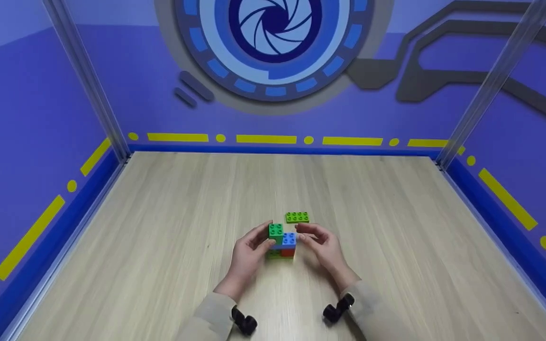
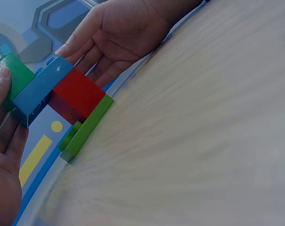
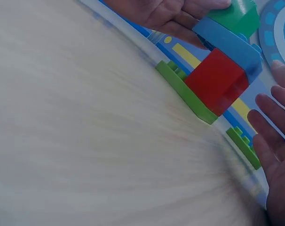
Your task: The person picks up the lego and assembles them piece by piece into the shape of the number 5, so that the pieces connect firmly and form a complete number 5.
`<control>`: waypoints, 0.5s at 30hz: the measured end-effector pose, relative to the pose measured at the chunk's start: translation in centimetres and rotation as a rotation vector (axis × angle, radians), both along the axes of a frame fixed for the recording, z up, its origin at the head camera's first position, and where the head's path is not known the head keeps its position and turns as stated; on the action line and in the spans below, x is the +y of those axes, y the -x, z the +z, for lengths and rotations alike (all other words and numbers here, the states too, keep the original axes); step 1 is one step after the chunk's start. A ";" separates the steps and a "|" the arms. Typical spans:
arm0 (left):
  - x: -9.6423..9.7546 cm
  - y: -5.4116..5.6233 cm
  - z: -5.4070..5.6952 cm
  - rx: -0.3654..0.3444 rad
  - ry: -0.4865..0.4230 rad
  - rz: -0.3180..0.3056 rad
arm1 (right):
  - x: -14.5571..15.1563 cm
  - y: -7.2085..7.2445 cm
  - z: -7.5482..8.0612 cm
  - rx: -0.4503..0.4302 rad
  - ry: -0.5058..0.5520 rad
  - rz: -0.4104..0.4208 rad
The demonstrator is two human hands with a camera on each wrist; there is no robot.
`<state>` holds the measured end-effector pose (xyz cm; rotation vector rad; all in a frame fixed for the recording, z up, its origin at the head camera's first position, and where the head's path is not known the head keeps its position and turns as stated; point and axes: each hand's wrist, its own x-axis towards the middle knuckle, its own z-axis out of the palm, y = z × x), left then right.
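Nearest, at the lower edge of the head view, two beige sleeves (image 1: 206, 318), each with a small black device (image 1: 247, 324) at the wrist. Just beyond, a left grip (image 1: 247, 258) closed in a pinch, with thumb on the near face of a green block (image 1: 276, 230) and fingers behind it. Opposite, a right grip (image 1: 325, 247) with fingers spread and gently bent, parted from the thumb, holding nothing; thumb tip just beside the exposed end of a blue brick (image 1: 289, 239), with a slight gap in the right wrist view.

Between both, in the lower middle of the counter (image 1: 382, 203), a stack of pieces: at the bottom, a studded lime base plate (image 3: 186, 93); on its right part, a red block (image 3: 217, 80), with lime studs bare to the left; across the red, the blue brick, overhanging leftward; on its left end, the green block. Cannot tell whether fully seated at every joint.

Farther out, just beyond the stack and apart from it, a loose lime plate (image 1: 297, 218), flat, studs up. Then pale wood grain up to a blue-purple back wall (image 1: 121, 80), with yellow dashes (image 1: 266, 139) low down and a round shutter-like emblem (image 1: 275, 19) above.
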<state>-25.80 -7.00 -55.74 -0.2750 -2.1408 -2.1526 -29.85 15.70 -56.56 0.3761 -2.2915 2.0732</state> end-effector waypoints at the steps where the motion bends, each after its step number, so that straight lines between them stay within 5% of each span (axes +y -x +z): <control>1: 0.0 0.0 0.0 -0.005 0.000 0.002 | 0.0 0.1 0.0 -0.003 0.005 -0.011; 15: 0.1 -0.1 0.2 -0.048 -0.047 -0.011 | 1.2 2.2 -0.2 0.033 -0.017 -0.129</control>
